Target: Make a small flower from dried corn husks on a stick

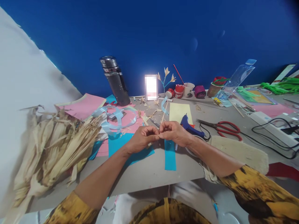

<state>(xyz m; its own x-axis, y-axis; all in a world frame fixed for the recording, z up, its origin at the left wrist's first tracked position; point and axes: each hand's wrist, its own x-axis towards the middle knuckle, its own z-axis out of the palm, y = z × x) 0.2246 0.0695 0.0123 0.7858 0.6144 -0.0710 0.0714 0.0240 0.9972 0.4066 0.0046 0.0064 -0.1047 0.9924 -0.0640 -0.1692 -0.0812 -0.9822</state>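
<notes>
Over the middle of the table, my left hand and my right hand meet with fingertips pinched together. Whatever lies between the fingers is too small and covered to make out. Beneath my left hand is a blue paper sheet; a narrow blue paper strip lies below my right hand. Just right of that hand rests a blue glue gun, partly on a pale yellow paper. Scissors with red handles lie farther right. Behind my fingers a thin metal tool is partly hidden.
Dried corn husks are heaped at left, beside light blue ribbon and pink paper. A dark thermos, a husk flower, a paper cup and a tilted plastic bottle stand along the wall. Cables run from a power strip.
</notes>
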